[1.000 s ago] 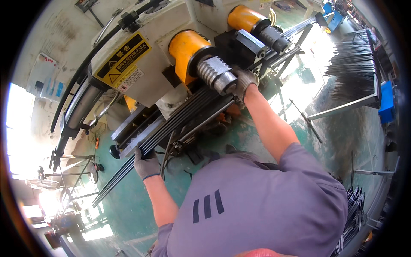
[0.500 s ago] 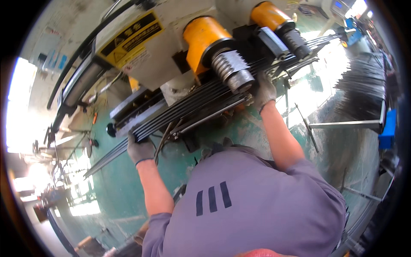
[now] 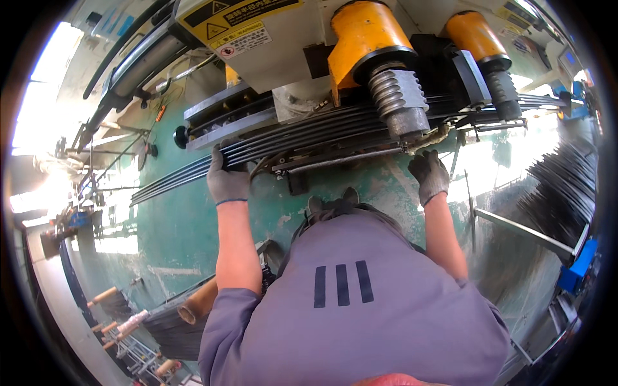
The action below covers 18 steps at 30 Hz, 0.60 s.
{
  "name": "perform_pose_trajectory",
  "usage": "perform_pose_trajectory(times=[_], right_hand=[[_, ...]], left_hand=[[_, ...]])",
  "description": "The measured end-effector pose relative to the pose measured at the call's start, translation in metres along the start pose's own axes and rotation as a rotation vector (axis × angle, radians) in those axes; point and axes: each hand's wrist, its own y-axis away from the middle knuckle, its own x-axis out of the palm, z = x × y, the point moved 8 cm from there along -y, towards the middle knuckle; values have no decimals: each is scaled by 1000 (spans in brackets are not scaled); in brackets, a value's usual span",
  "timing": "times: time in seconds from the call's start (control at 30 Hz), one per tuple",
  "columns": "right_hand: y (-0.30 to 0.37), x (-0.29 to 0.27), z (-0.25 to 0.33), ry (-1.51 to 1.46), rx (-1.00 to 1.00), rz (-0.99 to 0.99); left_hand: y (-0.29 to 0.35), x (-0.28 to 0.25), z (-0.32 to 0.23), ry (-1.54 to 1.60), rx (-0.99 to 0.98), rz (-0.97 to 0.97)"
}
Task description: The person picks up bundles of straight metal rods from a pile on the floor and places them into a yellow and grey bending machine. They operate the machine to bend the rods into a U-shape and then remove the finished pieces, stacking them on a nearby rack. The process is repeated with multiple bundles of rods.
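Observation:
My left hand (image 3: 228, 181), in a grey glove, is closed round a bundle of long thin dark rods (image 3: 277, 147) near their left end. The rods run to the right, passing behind the ridged metal shaft of a yellow cylinder (image 3: 370, 35) on the machine. My right hand (image 3: 429, 177), also gloved, is off the rods with its fingers loosely bent and apart, holding nothing I can see. It is just below the lower end of the ridged shaft (image 3: 399, 100). A bar (image 3: 347, 159) lies along the near side of the rods.
A second yellow cylinder (image 3: 475, 37) stands further right on the machine. At the far right a stack of dark rods (image 3: 561, 190) lies by a metal frame (image 3: 524, 230). Rolls on a rack (image 3: 138, 347) stand at lower left, beside a brown tube (image 3: 196, 301).
My right hand has come away from the rods and drawn back toward me. My left hand still grips the bundle. The head view has shifted, so the machine sits further right.

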Motion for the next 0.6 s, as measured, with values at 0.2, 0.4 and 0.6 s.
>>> perform_pose_trajectory(times=[0.2,0.4,0.6], right_hand=[[-3,29,-26,137,86,53],[-65,14,-75,1235,-558,535],[-83,-61,-150,200,166,357]], left_hand=[[32,39,54,36,-122,100],[46,40,29,94,-264,171],[6,-74,-126,213,1,11]])
